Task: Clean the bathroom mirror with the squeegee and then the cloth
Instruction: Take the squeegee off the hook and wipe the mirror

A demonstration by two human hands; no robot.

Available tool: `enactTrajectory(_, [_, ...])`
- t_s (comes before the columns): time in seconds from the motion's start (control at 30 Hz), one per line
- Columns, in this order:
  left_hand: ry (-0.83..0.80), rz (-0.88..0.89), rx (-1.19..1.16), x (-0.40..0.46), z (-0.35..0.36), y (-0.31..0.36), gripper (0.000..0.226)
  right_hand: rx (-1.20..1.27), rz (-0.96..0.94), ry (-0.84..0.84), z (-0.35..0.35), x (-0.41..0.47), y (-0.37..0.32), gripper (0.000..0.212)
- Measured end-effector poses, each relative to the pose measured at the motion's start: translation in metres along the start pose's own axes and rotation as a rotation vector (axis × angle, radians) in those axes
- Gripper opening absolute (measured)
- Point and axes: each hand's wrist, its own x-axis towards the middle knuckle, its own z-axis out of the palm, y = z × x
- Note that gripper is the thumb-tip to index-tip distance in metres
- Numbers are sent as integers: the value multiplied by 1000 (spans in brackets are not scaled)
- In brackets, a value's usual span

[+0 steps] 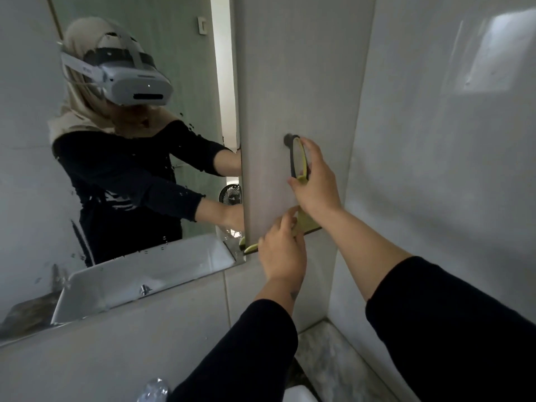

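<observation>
The yellow-green squeegee [303, 224] hangs against the pale wall panel to the right of the mirror [121, 198]. Its looped handle [298, 158] reaches up to a dark round wall hook [288, 139]. My right hand [316, 181] grips the handle loop just below the hook. My left hand [282, 248] holds the squeegee's blade end near the mirror's lower right corner. The mirror carries water drops and streaks, and it reflects me in a headset. No cloth is in view.
A white sink [139, 274] appears reflected in the mirror's lower part. Grey tiled walls [435, 169] meet in a corner at the right, with a marbled ledge [333, 358] below. A clear bottle top [153, 390] shows at the bottom edge.
</observation>
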Motion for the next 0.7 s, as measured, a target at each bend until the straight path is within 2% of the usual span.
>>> enactTrajectory(0.17, [121,96,85,-9,-18,18,33,26,54,30,-30,-6,-21,69])
enactTrajectory(0.3, [258,100,165,-17,-47,25,33,109,122,17,-39,-20,-54,68])
enactTrajectory(0.43, [274,102,252,-18,-102,22,31,219,103,-99,-35,-29,-94,75])
enactTrajectory(0.5, [292,98,274,-17,-137,18,29,129,-16,-203,-33,-33,-118,78])
enactTrajectory(0.57, [318,87,316,-15,-174,15,29,-127,-185,-251,-37,-40,-146,77])
enactTrajectory(0.7, [315,95,393,-12,-245,17,31,-590,-700,-210,-43,-49,-206,84])
